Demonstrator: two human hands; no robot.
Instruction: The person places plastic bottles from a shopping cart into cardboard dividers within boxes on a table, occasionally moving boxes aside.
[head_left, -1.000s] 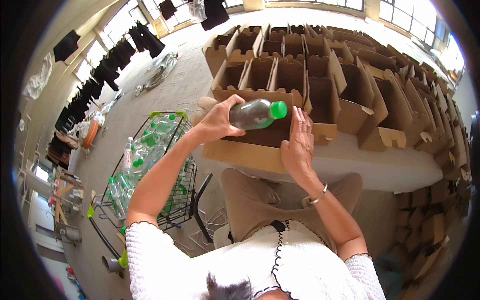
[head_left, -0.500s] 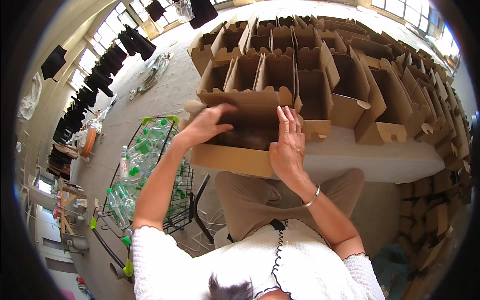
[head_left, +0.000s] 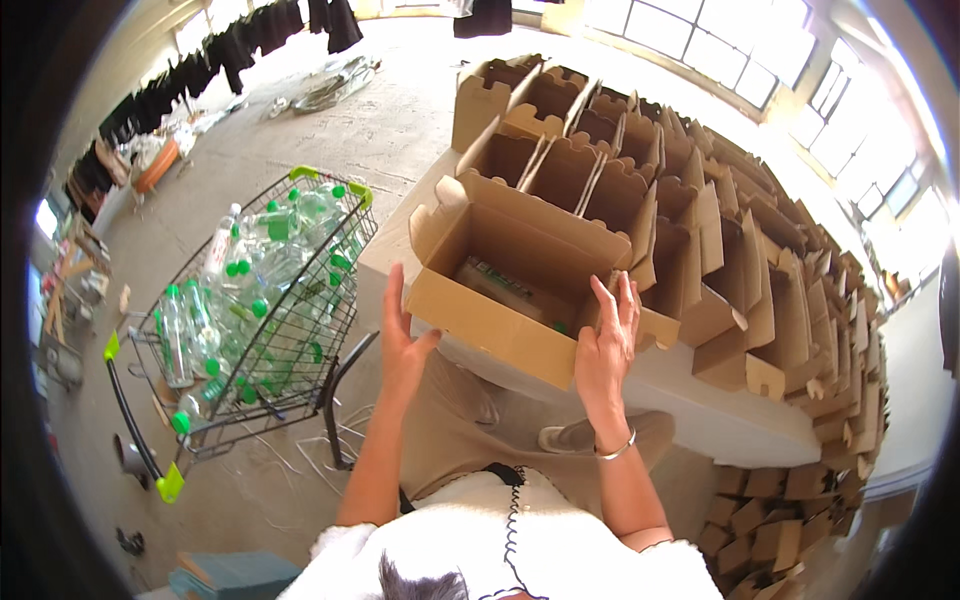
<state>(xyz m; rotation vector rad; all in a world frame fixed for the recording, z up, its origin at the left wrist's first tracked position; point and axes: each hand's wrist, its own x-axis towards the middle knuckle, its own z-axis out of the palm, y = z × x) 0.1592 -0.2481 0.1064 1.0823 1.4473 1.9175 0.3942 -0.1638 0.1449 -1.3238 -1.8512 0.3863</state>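
On the table's point(head_left: 400, 225) near edge, my remote view shows a bottle point(head_left: 508, 288) lying inside an open box point(head_left: 480, 322), left hand point(head_left: 402, 350) spread beside one end, right hand point(head_left: 605, 345) uncurled at the other; an uneven push could tip the box off.

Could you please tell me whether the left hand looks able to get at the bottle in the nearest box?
Probably yes: the left hand looks empty beside the cardboard box, whose top is open, and nothing appears to cover the bottle lying inside.

Left hand point(head_left: 403, 347) and right hand point(head_left: 606, 352) flank a carton point(head_left: 490, 327) holding, seemingly, a green-capped bottle point(head_left: 503, 286).
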